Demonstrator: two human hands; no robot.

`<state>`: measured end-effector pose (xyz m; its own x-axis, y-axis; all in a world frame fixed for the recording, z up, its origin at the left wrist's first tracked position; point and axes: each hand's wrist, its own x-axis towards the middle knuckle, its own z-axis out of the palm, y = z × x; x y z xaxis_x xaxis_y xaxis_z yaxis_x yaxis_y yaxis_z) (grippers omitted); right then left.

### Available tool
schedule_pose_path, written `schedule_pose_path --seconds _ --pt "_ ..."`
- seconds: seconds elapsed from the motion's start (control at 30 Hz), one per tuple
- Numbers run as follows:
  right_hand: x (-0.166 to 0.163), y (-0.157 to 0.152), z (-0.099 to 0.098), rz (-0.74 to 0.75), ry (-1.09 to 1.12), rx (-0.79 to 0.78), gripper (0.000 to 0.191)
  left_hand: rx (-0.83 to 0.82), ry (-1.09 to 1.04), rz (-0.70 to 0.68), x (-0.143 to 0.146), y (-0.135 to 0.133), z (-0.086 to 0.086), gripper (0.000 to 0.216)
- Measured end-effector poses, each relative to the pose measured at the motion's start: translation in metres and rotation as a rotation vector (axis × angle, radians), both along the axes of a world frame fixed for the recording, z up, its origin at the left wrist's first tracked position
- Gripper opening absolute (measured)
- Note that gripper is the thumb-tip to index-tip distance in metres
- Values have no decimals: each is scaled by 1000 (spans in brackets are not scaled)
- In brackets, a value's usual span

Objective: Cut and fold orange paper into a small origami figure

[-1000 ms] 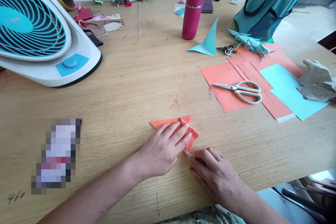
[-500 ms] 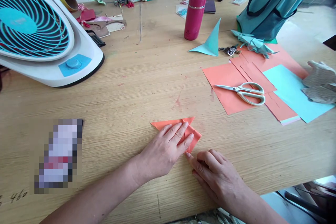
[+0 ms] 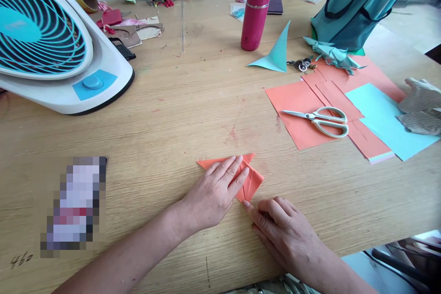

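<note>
A folded orange paper (image 3: 253,180) lies flat on the wooden table (image 3: 193,110) near its front edge. My left hand (image 3: 215,193) rests on the paper's left part with fingers stretched out flat, pressing it down. My right hand (image 3: 282,229) sits just below and to the right, its fingers curled and its fingertip touching the paper's lower corner. Part of the paper is hidden under my left hand.
White-handled scissors (image 3: 320,120) lie on orange sheets (image 3: 296,101) beside a light blue sheet (image 3: 382,119) at the right. Behind stand a magenta flask (image 3: 255,16), a blue paper cone (image 3: 275,55) and a teal bag (image 3: 358,0). A fan (image 3: 51,41) fills the back left.
My left hand's fingers have slid slightly left and back, uncovering more of the paper's right flap and its creases. My right hand has hardly moved.
</note>
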<state>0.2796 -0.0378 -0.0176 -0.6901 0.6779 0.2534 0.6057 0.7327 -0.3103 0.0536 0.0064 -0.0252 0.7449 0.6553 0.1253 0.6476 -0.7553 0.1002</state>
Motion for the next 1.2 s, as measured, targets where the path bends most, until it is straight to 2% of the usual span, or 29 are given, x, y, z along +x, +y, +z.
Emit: schedule_pose_path --seconds 0.37,0.57,0.73,0.87,1.0,1.1,1.2 --pt "1 -2 -3 4 -14 -31 34 -43 54 27 0 1 8 56" --pt "1 1 3 9 19 -27 37 -30 24 43 4 2 10 51" --pt "0 2 4 13 21 -35 37 36 -60 132 14 -2 3 43" --pt "1 -1 -1 18 20 -53 29 73 -100 220 23 -6 0 38" --pt "7 -3 1 51 12 -124 22 71 -120 252 26 -8 1 34" --pt "17 7 7 85 54 -177 22 81 -129 252 25 -7 1 32" --pt "23 32 13 25 75 -99 23 102 -144 248 25 -7 0 32"
